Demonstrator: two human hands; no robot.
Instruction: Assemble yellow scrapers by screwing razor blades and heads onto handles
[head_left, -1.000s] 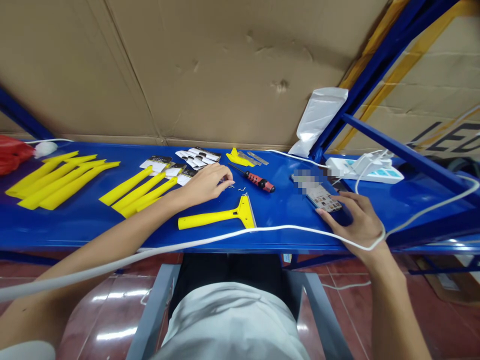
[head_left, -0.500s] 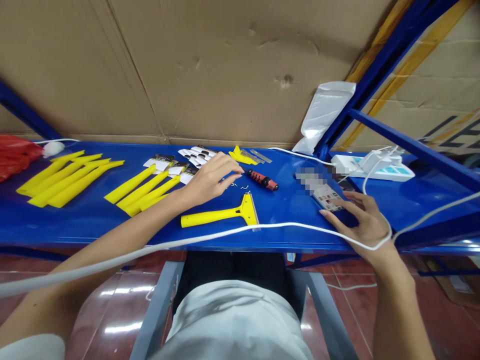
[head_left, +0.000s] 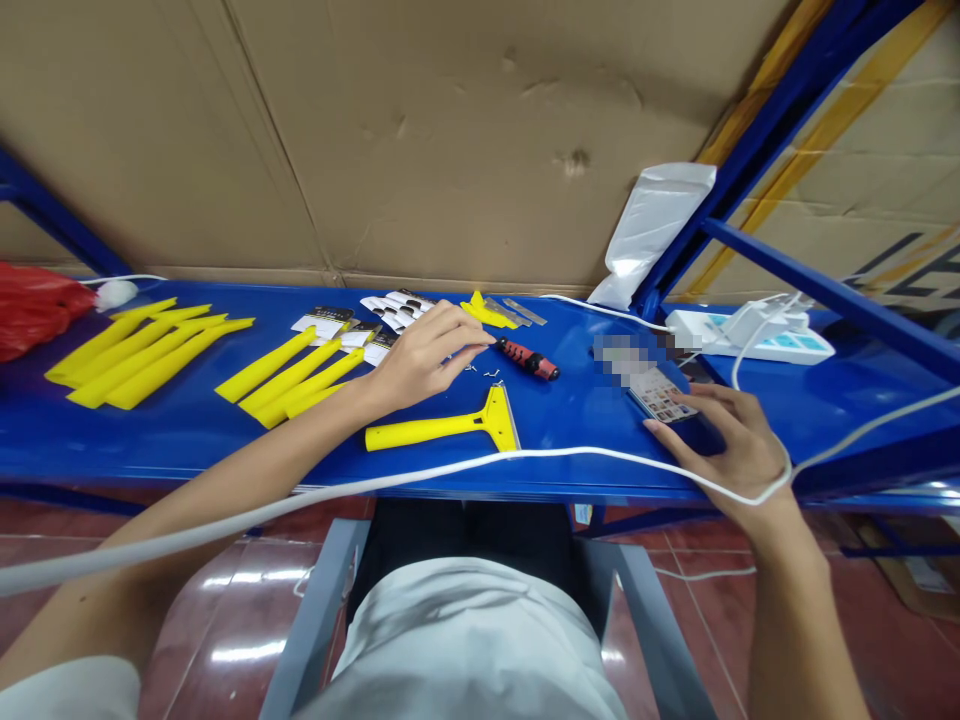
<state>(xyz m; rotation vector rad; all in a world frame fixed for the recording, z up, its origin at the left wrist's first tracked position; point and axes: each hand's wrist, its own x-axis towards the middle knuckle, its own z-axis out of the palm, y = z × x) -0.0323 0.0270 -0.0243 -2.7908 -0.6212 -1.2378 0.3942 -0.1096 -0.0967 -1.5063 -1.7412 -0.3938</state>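
Observation:
My left hand (head_left: 427, 350) hovers over the middle of the blue table, thumb and forefinger pinched; anything between them is too small to make out. Its fingertips are beside the shaft end of a red-and-black screwdriver (head_left: 529, 358). Small screws (head_left: 471, 371) lie scattered beneath and beside this hand. A yellow scraper (head_left: 435, 430) with a flat blade lies in front. My right hand (head_left: 727, 440) has its fingers spread at the near corner of a phone (head_left: 660, 393) lying face up, lit, partly blurred. A fingertip is at the screen.
Yellow handles (head_left: 142, 355) lie at the left, others (head_left: 281, 370) beside printed cards (head_left: 397, 308). Behind are a yellow piece (head_left: 484, 310) and blades (head_left: 521, 311). A white power strip (head_left: 787, 340) stands right. A white cable (head_left: 600, 452) crosses the front and my right wrist.
The view has shifted slightly. My right finger has moved a little on the phone, whose screen shows a different picture. My left hand stays almost in place.

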